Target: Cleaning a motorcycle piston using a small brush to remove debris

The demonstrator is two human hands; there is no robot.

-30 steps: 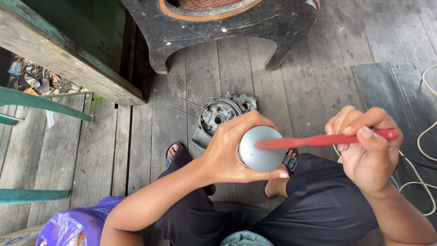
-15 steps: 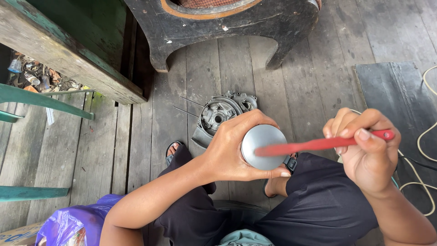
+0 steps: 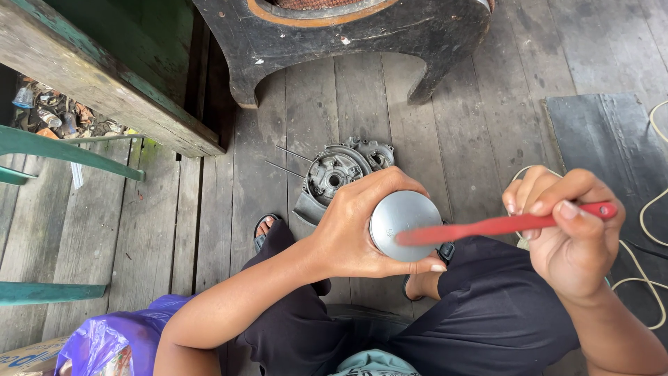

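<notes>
Basically: left hand [image 3: 351, 233] wrapped around metal cylinder [image 3: 403, 224], face up for access; right hand [image 3: 567, 233] pinching red brush [image 3: 501, 225] across that face.

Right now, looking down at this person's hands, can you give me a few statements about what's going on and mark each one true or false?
1. The left hand grips a round silver metal part. True.
2. The right hand holds a blue screwdriver. False: it holds a red stick-like tool, possibly a brush, its blurred tip over the part's flat face.
3. A grey engine casing lies on the wooden plank floor beyond the hands. True.
4. The person works at a table. False: they sit on the floor, in dark trousers.
5. A purple plastic bag lies at the lower left. True.
</notes>
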